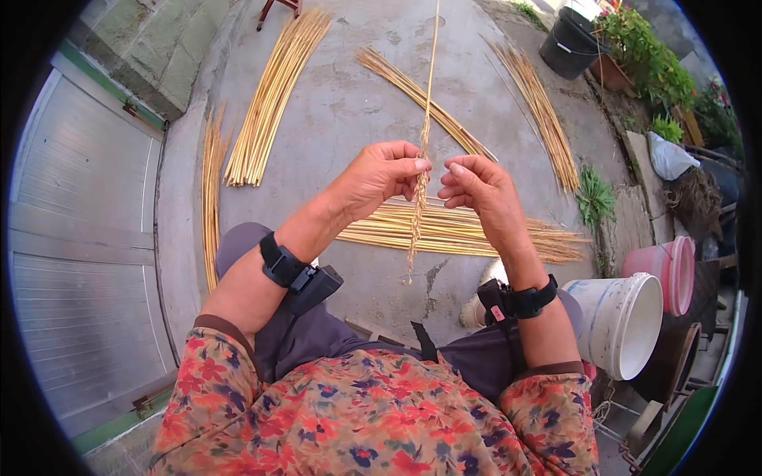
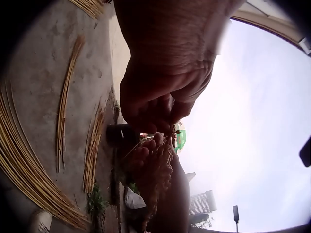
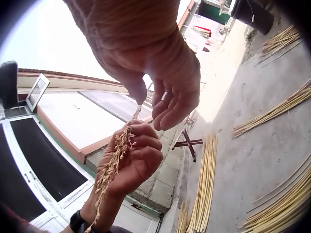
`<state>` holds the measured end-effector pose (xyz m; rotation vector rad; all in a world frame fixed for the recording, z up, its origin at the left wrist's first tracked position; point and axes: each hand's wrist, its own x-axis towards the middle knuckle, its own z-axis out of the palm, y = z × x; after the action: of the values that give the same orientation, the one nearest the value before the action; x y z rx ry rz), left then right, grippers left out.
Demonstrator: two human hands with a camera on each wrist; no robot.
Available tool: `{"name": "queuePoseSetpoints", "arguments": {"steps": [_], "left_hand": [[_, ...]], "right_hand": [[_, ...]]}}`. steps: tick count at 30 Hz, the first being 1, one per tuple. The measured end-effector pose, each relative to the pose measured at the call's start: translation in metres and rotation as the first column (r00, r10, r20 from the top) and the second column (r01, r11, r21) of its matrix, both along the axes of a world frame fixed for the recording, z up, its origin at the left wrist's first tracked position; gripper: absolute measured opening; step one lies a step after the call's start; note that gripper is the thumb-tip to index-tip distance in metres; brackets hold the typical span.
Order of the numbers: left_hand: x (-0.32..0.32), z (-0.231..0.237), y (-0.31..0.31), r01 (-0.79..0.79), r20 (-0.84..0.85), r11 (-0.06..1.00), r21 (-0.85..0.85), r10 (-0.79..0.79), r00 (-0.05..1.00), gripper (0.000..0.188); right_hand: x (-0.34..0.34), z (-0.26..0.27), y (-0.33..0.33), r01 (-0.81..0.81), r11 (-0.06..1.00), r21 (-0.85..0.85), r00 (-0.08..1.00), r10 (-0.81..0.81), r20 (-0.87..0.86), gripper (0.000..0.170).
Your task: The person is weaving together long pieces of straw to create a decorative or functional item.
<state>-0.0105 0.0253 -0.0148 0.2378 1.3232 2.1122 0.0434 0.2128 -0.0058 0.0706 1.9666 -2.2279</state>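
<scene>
A long straw stalk with a drooping seed head (image 1: 417, 218) hangs in front of the body. My left hand (image 1: 379, 176) pinches it between thumb and forefinger where the stalk meets the seeds. Above that grip the thin stalk (image 1: 433, 63) runs up out of the head view. Just to the right is my right hand (image 1: 486, 197), its fingers loosely bent and apart from the stalk. In the right wrist view, a gap shows between the thumb and fingers of the right hand (image 3: 150, 73), which wears a ring, and the seed head (image 3: 112, 167) hangs below.
Straw bundles lie on the concrete: a thick one (image 1: 278, 95) at left, a crosswise one (image 1: 460, 230) below the hands, a thin diagonal one (image 1: 429, 103) and another (image 1: 544, 115) at right. A white bucket (image 1: 611, 325), pink bucket (image 1: 659, 274) and black bucket (image 1: 570, 44) line the right side.
</scene>
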Motion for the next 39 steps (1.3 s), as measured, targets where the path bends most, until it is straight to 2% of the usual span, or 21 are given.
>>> {"name": "queuePoseSetpoints", "arguments": {"steps": [6,9,16,19,29,31,39], "left_hand": [[-0.014,0.0,0.003,-0.097,-0.116,0.991,0.091,0.107,0.987,0.01],[-0.016,-0.001,0.011,-0.13,-0.116,0.984,0.12,0.144,0.983,0.012],[-0.018,-0.003,0.017,-0.135,-0.127,0.982,0.13,0.151,0.98,0.012],[-0.019,-0.003,0.018,-0.141,-0.162,0.985,0.095,0.155,0.975,0.013],[-0.017,0.003,0.013,-0.096,-0.162,0.995,0.027,0.099,0.982,0.011],[-0.018,0.002,0.012,-0.109,-0.161,0.994,0.028,0.112,0.981,0.012],[-0.018,0.004,0.006,-0.088,-0.155,0.996,-0.015,0.085,0.984,0.009]], "right_hand": [[0.0,0.003,-0.006,-0.025,0.997,0.071,0.995,0.032,-0.098,0.017],[-0.007,0.005,-0.008,0.074,0.988,0.135,0.979,-0.046,-0.198,0.013],[-0.015,0.006,-0.014,0.076,0.984,0.16,0.974,-0.039,-0.223,0.014],[-0.018,0.003,-0.013,0.04,0.994,0.098,0.989,-0.025,-0.147,0.016],[-0.024,0.006,-0.014,0.004,0.998,0.067,0.996,0.001,-0.084,0.018],[-0.026,0.006,-0.012,-0.017,1.0,-0.007,0.999,0.016,-0.051,0.019],[-0.028,0.008,-0.007,-0.065,0.998,0.013,0.998,0.065,0.009,0.017]]}}
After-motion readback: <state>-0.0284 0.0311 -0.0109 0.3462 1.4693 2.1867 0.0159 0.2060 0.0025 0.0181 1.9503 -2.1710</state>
